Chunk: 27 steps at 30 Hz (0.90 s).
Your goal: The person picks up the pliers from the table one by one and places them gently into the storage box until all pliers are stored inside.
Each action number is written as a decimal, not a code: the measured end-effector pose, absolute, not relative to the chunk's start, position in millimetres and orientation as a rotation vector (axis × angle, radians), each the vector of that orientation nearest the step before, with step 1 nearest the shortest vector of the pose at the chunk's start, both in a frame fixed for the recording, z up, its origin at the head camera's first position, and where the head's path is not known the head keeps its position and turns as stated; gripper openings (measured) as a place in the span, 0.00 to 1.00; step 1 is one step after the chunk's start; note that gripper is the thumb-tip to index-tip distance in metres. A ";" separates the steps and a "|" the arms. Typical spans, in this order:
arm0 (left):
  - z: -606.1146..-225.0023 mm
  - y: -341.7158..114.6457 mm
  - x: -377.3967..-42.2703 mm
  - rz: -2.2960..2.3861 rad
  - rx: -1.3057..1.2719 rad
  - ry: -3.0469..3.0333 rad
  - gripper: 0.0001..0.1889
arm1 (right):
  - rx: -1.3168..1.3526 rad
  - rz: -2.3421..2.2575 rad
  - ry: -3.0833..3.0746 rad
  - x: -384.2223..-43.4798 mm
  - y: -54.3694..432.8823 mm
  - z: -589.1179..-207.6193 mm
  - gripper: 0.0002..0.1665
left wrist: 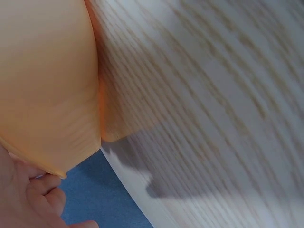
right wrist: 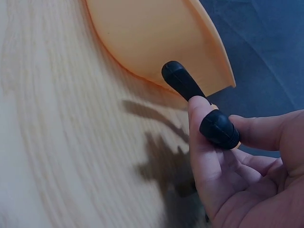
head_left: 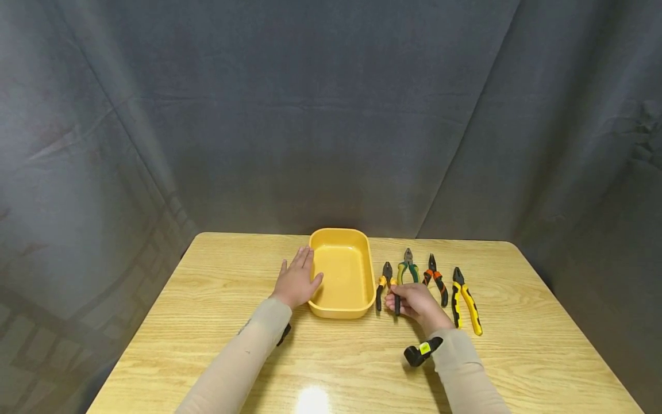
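A yellow plastic tub (head_left: pixel 342 314) stands on the table, and its outer wall (left wrist: pixel 52 80) fills the left of the left wrist view. My left hand (head_left: pixel 296 283) lies on the tub's left rim with its fingers stretched forward. Beside the tub's right wall, my right hand (head_left: pixel 416 302) pinches one handle of a pair of pliers with black-and-orange grips (head_left: pixel 387 269). In the right wrist view, thumb and fingers hold one black handle (right wrist: pixel 218 128), while the other handle sticks out toward the tub. The pliers' shadow falls apart from them on the tabletop; their jaws are hidden there.
Right of the held pliers lie green-and-yellow pliers (head_left: pixel 408 264), orange-and-black long-nose pliers (head_left: pixel 432 264) and, farthest right, yellow-and-black pliers (head_left: pixel 457 277). The wooden table (head_left: pixel 222 345) ends at a grey curtain (head_left: pixel 331 144) behind.
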<state>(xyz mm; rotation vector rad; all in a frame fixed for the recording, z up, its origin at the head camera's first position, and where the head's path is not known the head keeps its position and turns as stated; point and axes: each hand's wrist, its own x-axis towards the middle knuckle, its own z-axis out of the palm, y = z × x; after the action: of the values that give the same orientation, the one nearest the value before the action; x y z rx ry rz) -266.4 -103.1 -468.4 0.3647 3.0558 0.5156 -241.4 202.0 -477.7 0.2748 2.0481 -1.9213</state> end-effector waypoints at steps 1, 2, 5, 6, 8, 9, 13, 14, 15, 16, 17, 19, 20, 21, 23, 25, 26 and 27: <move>-468.5 -102.8 -266.6 0.516 0.366 3.056 0.39 | 0.275 -1.913 2.057 -241.6 202.9 -476.4 0.20; -468.6 -102.6 -266.7 0.516 0.368 3.057 0.39 | 0.268 -1.904 2.064 -241.8 204.0 -475.3 0.20; -468.8 -102.0 -267.2 0.512 0.372 3.062 0.38 | 0.257 -1.915 2.056 -242.1 206.7 -471.5 0.21; -468.7 -101.8 -267.4 0.513 0.374 3.064 0.38 | 0.250 -1.910 2.059 -242.0 207.6 -469.8 0.21; -468.4 -101.6 -267.4 0.520 0.378 3.064 0.38 | 0.242 -1.913 2.057 -242.8 209.2 -468.0 0.21; -468.4 -101.8 -267.2 0.521 0.378 3.064 0.37 | 0.234 -1.914 2.056 -243.1 209.7 -467.0 0.21; -469.7 -102.9 -266.3 0.527 0.376 3.065 0.37 | 0.204 -1.917 2.047 -244.5 210.3 -464.4 0.22; -470.3 -103.2 -266.0 0.523 0.374 3.067 0.36 | 0.200 -1.925 2.039 -244.4 209.8 -463.5 0.22; -470.5 -103.4 -265.9 0.519 0.375 3.070 0.36 | 0.202 -1.937 2.028 -244.5 209.5 -462.8 0.22; -470.6 -103.3 -266.1 0.512 0.375 3.072 0.36 | 0.199 -1.946 2.019 -244.5 209.2 -462.0 0.22; -470.7 -103.0 -266.3 0.506 0.377 3.073 0.36 | 0.201 -1.954 2.016 -244.4 209.0 -461.2 0.22; -470.7 -102.5 -266.9 0.500 0.381 3.074 0.35 | 0.205 -1.968 2.008 -244.6 208.7 -459.6 0.22; -470.4 -102.2 -267.1 0.497 0.382 3.073 0.35 | 0.200 -1.974 2.006 -244.7 208.5 -458.7 0.22; -470.2 -102.0 -267.3 0.498 0.384 3.074 0.35 | 0.195 -1.976 2.005 -244.9 208.3 -457.9 0.22; -469.8 -101.5 -267.2 0.504 0.383 3.071 0.34 | 0.180 -1.977 2.011 -245.0 207.6 -456.3 0.22; -469.1 -101.3 -266.9 0.505 0.379 3.068 0.34 | 0.174 -1.984 2.014 -245.6 206.6 -454.5 0.22; -468.6 -101.2 -266.5 0.506 0.377 3.066 0.34 | 0.166 -1.987 2.015 -245.7 205.9 -453.3 0.22; -468.2 -101.1 -265.9 0.512 0.379 3.067 0.34 | 0.166 -1.996 2.012 -246.2 205.4 -452.3 0.22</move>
<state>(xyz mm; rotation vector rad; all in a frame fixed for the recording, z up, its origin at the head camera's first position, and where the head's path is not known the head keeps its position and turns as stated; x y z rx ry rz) -265.9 -101.1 -468.2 0.3789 3.0666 0.5118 -246.2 205.4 -452.3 0.1656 2.0117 -1.9964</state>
